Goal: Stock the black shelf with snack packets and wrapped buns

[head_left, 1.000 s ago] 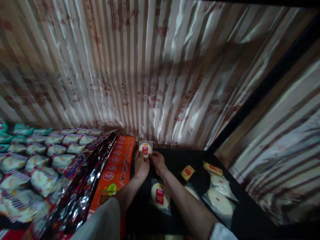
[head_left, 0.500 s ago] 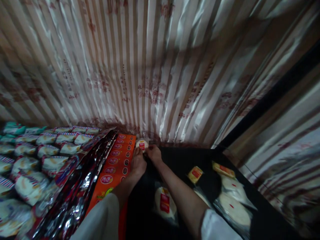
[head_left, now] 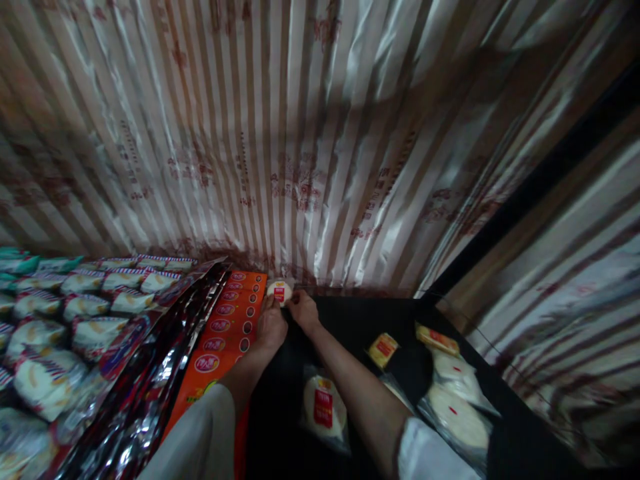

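At the back edge of the black table point(head_left: 350, 320) lies a small round white flatbread in a clear packet with a red label point(head_left: 279, 292). My left hand point(head_left: 273, 325) has its fingers on the packet's near left edge. My right hand point(head_left: 303, 311) pinches its right side, fingers closed. Just left of my left hand is a row of orange packs point(head_left: 220, 340) with round logos. A second round flatbread packet point(head_left: 324, 407), also red-labelled, lies between my forearms.
Left of the orange packs are dark red shiny packets point(head_left: 155, 360) and many rows of white bread bags point(head_left: 45, 373). To the right lie a small yellow packet point(head_left: 383, 349), another yellow packet point(head_left: 437, 338) and clear-bagged white flatbreads point(head_left: 457, 417). A striped plastic curtain point(head_left: 300, 133) hangs behind.
The view has shifted slightly, so everything sits a little further left. Both hands stay at the flatbread packet, with little visible movement.
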### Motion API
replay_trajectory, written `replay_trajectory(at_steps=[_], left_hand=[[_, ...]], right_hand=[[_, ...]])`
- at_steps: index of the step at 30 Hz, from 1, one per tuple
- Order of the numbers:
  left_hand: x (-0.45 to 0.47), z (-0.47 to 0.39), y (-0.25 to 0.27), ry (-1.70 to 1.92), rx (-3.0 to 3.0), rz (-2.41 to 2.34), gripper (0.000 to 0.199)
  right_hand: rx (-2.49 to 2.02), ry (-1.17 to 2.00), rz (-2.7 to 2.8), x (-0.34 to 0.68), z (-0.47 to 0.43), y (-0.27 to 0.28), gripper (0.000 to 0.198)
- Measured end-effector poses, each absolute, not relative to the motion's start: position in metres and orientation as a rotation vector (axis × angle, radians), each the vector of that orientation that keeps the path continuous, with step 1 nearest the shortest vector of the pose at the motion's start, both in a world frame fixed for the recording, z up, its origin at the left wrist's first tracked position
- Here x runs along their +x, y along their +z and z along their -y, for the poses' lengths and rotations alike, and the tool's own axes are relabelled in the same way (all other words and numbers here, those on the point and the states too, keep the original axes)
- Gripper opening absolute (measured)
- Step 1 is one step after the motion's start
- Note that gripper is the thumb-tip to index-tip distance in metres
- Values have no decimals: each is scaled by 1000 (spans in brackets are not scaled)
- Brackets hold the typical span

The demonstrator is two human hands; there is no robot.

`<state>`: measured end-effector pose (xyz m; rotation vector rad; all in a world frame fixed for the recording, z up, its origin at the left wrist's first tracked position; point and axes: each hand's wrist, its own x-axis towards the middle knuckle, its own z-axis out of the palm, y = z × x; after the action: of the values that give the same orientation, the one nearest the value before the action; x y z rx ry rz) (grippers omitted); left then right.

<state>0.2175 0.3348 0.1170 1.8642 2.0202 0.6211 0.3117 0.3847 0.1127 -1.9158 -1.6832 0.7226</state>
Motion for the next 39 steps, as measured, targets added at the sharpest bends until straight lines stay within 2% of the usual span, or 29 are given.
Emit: replay_trajectory(at_steps=[8, 12, 18, 26, 35, 39], left_hand=[[215, -328, 119, 581, 1921, -2048, 55], [219, -301, 133, 577, 1977, -2020, 44], [227, -237, 154, 300, 1815, -1922, 29], [252, -184, 161, 193, 1762, -1885, 28], [251, -172, 164, 346, 1583, -1970, 20], [241, -186, 165, 560, 1515, -2019, 27]], right_hand=[[-1901, 667, 1667, 317, -375, 118, 34], [-1810, 602, 1751, 333, -349, 134, 27], [-1719, 565, 1982, 373, -275, 158, 25], [-2082, 504, 2214, 389, -186, 168, 29], [-1982, 508, 2046, 382, -173, 164, 42], [-1874, 532, 1953, 371, -191, 159, 43]])
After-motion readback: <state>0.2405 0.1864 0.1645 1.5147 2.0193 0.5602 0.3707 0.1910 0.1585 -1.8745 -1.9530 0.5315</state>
